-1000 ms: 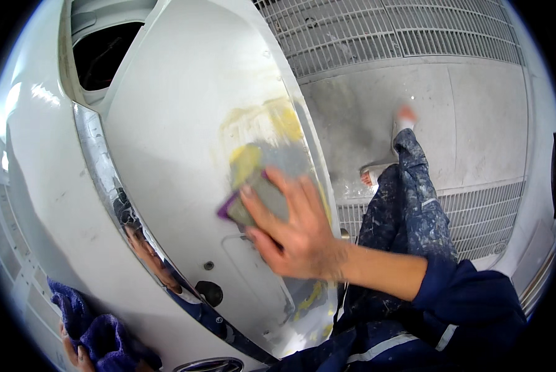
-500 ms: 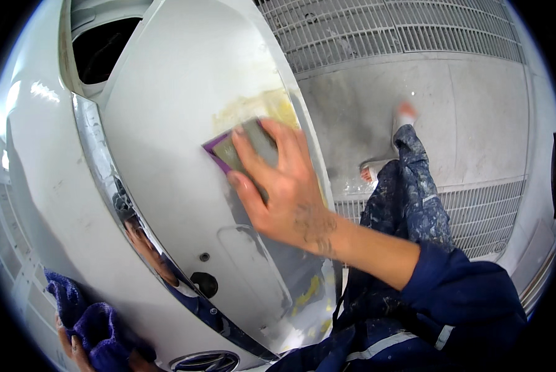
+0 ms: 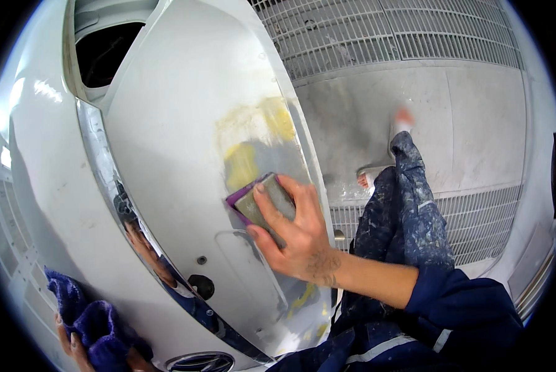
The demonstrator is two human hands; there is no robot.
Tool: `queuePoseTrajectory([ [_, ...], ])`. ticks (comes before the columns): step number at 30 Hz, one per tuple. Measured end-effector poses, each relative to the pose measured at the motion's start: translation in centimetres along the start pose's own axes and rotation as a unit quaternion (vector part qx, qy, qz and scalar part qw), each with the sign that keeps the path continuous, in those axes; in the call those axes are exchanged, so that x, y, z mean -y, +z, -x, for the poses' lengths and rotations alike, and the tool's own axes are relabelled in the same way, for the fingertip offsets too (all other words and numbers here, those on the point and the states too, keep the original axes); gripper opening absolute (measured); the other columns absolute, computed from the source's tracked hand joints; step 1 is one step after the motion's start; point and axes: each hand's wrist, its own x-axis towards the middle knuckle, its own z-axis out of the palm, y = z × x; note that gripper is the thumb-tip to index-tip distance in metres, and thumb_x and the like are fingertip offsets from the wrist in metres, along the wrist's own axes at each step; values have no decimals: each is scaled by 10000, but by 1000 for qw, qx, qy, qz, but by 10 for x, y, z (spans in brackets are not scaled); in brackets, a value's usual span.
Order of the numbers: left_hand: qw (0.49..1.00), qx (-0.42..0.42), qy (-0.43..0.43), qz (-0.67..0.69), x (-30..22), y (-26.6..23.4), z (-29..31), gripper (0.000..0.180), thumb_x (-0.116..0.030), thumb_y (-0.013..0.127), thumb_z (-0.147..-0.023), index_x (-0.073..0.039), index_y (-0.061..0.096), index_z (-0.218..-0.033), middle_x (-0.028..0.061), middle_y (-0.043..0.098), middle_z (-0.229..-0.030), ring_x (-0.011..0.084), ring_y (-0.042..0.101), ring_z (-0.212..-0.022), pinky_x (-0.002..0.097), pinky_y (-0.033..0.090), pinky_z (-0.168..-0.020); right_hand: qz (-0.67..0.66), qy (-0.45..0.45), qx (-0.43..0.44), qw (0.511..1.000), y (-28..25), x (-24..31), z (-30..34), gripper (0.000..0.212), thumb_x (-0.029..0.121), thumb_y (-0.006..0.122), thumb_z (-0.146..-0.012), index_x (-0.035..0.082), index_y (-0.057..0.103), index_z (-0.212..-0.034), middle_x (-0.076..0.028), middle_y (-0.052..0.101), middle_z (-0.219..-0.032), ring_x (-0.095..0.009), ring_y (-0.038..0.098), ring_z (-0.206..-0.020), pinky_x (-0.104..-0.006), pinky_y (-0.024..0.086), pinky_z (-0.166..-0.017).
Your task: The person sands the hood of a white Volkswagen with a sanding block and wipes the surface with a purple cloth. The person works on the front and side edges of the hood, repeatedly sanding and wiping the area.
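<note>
The right hand [image 3: 293, 239] lies flat, fingers spread and extended, pressing a sanding block [image 3: 262, 199] against the white car body panel [image 3: 179, 111]. The block is held under the fingertips and palm rather than gripped in a closed fist. It sits slightly right of the frame centre. The block is rectangular, grey-green on its visible face with a purple edge. Its long axis runs diagonally, from lower left to upper right of the frame, with the purple edge facing the upper left.

Directly above the block, a patch of yellow filler and bare grey surface [image 3: 256, 139] shows on the panel. A chrome trim strip [image 3: 114, 186] runs diagonally across the left half of the frame, ending near an oval emblem [image 3: 200, 361] at the bottom edge.

The left hand [image 3: 73, 347] is at the lower left corner of the frame. Its fingers are curled around a dark blue cloth [image 3: 89, 325], which rests against the panel. The hand is mostly covered by the cloth.

The upper right of the frame shows a metal floor grating [image 3: 383, 31].
</note>
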Motion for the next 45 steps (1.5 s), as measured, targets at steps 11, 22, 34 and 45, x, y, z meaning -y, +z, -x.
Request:
queuePoseTrajectory([
  [11, 988, 58, 56, -132, 50, -23, 14, 741, -436, 745, -932, -55, 515, -1525, 275, 531, -1535, 510, 543, -1385, 667, 427, -1192, 46, -25, 14, 999, -11, -7, 1, 513, 179, 770, -931, -105, 671, -1347, -333, 569, -1229, -433, 586, -1073, -519, 513, -925],
  [22, 985, 73, 59, -142, 56, -22, 29, 791, -501, 712, -926, -82, 514, -1568, 287, 548, -1569, 509, 536, -1447, 676, 434, -1205, 294, -125, 70, 945, -52, -30, -22, 476, 207, 786, -910, 16, 704, -1338, -230, 601, -1253, -389, 558, -1050, -440, 514, -846],
  [34, 991, 110, 62, -45, 22, 2, 29, 678, -438, 722, -957, -138, 537, -1536, 269, 572, -1546, 510, 559, -1422, 684, 445, -1196, 349, -170, 81, 918, -46, -63, -44, 476, 213, 757, -924, -5, 684, -1341, -244, 592, -1300, -370, 571, -1051, -438, 579, -771],
  [45, 989, 132, 56, -22, 17, 9, 22, 659, -440, 726, -968, -191, 519, -1542, 212, 562, -1568, 497, 533, -1450, 691, 387, -1240, 367, -129, 75, 918, -35, -72, -50, 468, 240, 778, -944, 1, 682, -1334, -243, 594, -1299, -383, 580, -1084, -424, 609, -778],
])
